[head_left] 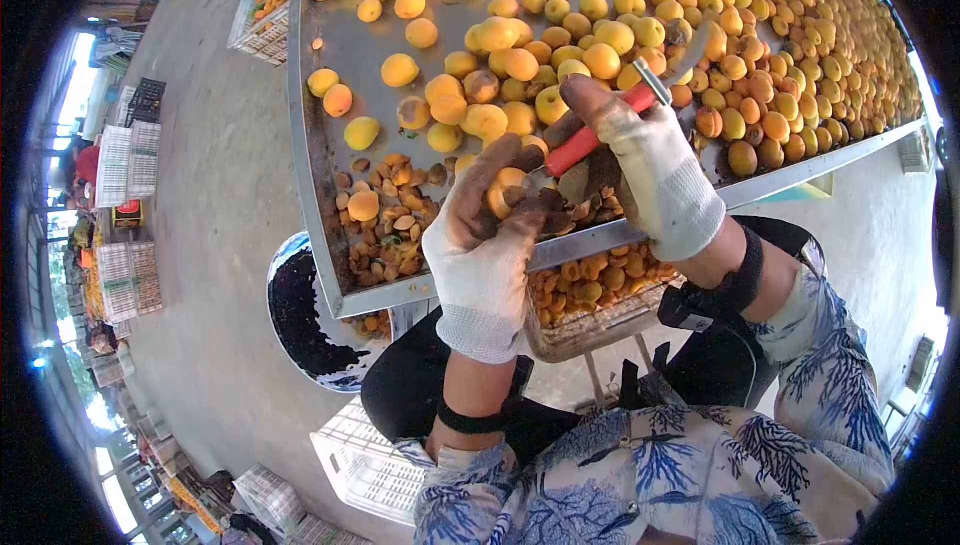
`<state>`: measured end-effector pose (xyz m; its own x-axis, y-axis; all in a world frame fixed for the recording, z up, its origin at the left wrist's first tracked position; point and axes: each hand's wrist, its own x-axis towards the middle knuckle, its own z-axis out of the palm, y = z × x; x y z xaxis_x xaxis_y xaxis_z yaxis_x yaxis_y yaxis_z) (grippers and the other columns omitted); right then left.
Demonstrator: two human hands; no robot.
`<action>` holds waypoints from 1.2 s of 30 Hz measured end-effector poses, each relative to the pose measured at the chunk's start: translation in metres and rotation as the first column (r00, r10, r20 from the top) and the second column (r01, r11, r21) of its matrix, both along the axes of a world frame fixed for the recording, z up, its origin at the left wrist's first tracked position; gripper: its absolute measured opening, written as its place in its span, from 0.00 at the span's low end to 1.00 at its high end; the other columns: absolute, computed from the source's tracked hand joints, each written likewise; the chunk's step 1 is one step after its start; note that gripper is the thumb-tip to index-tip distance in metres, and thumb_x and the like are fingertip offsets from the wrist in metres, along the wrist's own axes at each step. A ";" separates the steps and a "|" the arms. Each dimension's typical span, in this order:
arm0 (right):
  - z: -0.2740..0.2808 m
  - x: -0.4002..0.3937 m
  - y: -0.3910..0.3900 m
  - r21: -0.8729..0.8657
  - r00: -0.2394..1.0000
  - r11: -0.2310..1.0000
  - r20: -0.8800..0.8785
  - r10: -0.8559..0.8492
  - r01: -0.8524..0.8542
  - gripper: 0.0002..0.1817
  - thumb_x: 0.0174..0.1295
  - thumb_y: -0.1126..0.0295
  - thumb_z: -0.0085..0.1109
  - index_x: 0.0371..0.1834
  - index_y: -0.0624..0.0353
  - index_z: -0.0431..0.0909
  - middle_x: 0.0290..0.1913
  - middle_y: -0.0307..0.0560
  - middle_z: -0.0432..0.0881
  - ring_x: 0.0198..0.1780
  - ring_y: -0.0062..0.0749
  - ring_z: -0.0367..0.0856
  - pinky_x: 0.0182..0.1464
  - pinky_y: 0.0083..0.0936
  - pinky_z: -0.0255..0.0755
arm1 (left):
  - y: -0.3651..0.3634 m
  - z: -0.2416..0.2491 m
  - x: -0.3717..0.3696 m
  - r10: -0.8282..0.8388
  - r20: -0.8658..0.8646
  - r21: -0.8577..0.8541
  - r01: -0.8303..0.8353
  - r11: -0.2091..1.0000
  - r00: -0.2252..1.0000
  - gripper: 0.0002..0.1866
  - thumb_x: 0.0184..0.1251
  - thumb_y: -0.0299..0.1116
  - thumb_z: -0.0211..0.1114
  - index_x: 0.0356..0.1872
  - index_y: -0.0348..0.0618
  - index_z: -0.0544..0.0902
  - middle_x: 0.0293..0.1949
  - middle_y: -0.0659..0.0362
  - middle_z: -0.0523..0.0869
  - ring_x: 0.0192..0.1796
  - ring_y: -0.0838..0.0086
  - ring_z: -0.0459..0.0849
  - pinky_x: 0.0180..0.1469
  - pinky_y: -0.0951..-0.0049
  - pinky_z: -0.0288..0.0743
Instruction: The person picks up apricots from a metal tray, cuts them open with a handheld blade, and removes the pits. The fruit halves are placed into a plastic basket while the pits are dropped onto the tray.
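My left hand [480,245], in a white glove stained brown at the fingers, is closed on an orange apricot [508,191]. In my right hand [650,160], gloved the same way, a red-handled tool [585,145] is gripped. Its thin metal end points at the apricot, and a metal crosspiece with a curved strip sticks out at the other end. Both hands are over the near edge of a metal table [330,235]. Under and beside my left hand lie apricot stones and scraps [385,230]; whole apricots [520,65] spread beyond my fingers.
Below the table edge stands a crate of apricot halves [600,280]. A white tub with dark contents [310,310] is on the floor to the left, near a white plastic crate [375,455]. More crates [130,165] line the far left, and one with apricots [265,15] stands behind the table.
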<state>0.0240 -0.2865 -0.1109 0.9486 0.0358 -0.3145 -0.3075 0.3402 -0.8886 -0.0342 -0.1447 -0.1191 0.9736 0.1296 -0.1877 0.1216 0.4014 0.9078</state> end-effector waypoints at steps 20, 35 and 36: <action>-0.019 0.000 0.007 0.259 0.838 0.962 -0.541 0.073 0.083 0.19 0.61 0.52 0.66 0.38 0.54 0.72 0.21 0.39 0.79 0.15 0.27 0.77 0.15 0.23 0.72 | 0.003 -0.002 0.001 0.025 -0.083 0.080 -0.019 0.997 0.996 0.23 0.55 0.08 0.59 0.55 0.29 0.78 0.49 0.51 0.83 0.44 0.74 0.84 0.48 0.76 0.81; -0.017 0.003 0.005 0.195 0.865 0.981 -0.492 0.100 -0.002 0.19 0.62 0.51 0.64 0.37 0.55 0.73 0.23 0.42 0.79 0.14 0.28 0.76 0.14 0.23 0.72 | 0.000 -0.010 -0.001 -0.024 0.028 0.559 0.005 0.829 0.999 0.27 0.45 0.09 0.60 0.53 0.30 0.80 0.45 0.57 0.85 0.45 0.78 0.81 0.54 0.76 0.74; -0.018 0.002 0.006 0.204 0.872 0.979 -0.476 0.111 -0.013 0.18 0.64 0.52 0.62 0.38 0.54 0.73 0.22 0.42 0.78 0.14 0.30 0.76 0.14 0.26 0.73 | 0.000 -0.011 -0.001 -0.024 0.047 0.532 -0.005 0.847 0.999 0.27 0.45 0.09 0.59 0.53 0.30 0.80 0.45 0.57 0.85 0.45 0.77 0.81 0.54 0.76 0.74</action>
<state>0.0264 -0.2808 -0.1288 0.6730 0.1946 -0.7136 -0.7073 0.4513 -0.5441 -0.0353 -0.1443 -0.1296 0.9815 0.1863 -0.0440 0.0719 -0.1457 0.9867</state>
